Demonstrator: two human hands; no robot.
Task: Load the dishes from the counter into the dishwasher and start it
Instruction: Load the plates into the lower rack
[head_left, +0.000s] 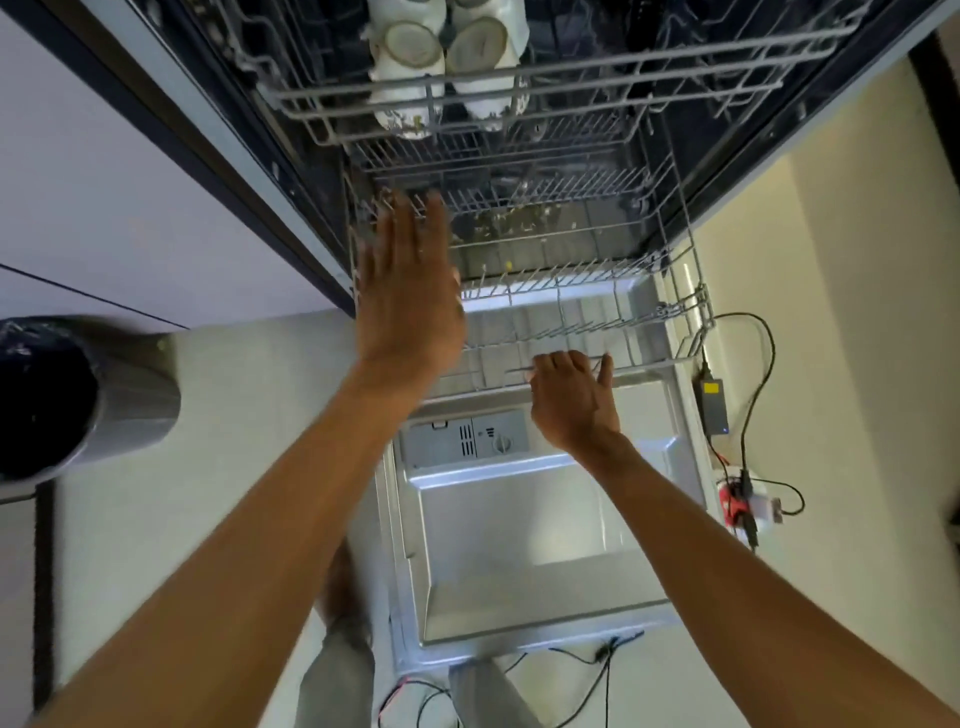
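left hand blurred over lower rack; cups cut off.

Forearms: two bare forearms were uncovered down to the view's lower edge.
Hands: bare left hand was motion-blurred; bare right hand was sharp.
Legs: loose grey fabric trousers were partly visible.

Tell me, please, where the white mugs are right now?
In the head view, the white mugs sit in the upper rack at top centre, beyond the left hand.

upper rack, white cups inverted
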